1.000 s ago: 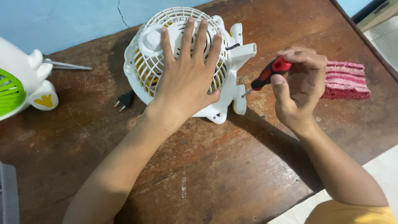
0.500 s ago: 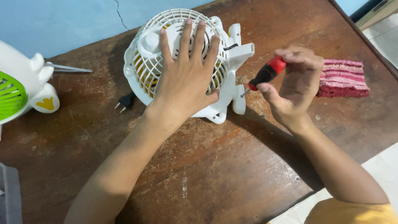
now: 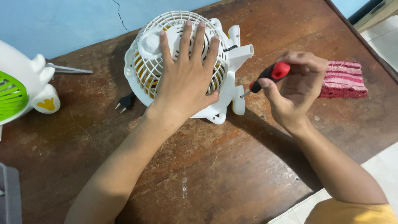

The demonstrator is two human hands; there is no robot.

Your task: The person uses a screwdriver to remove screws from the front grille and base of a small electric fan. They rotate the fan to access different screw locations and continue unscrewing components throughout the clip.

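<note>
On worn brown table (image 3: 215, 174) by blue wall (image 3: 62, 20), left hand (image 3: 186, 79) spread on fan (image 3: 145, 62), right hand (image 3: 296, 89) gripping screwdriver (image 3: 267, 76).

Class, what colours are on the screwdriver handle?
Red with black on the screwdriver handle, held in the right hand; head view.

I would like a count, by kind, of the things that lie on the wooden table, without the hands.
Small fans: 2 (white fan under the left hand, white and green fan)
Screwdrivers: 1 (red and black screwdriver in the right hand)
Plugs: 1 (black plug)
Folded cloths: 1 (pink cloth)
Thin metal tools: 1 (metal tool)
Total: 6
</note>
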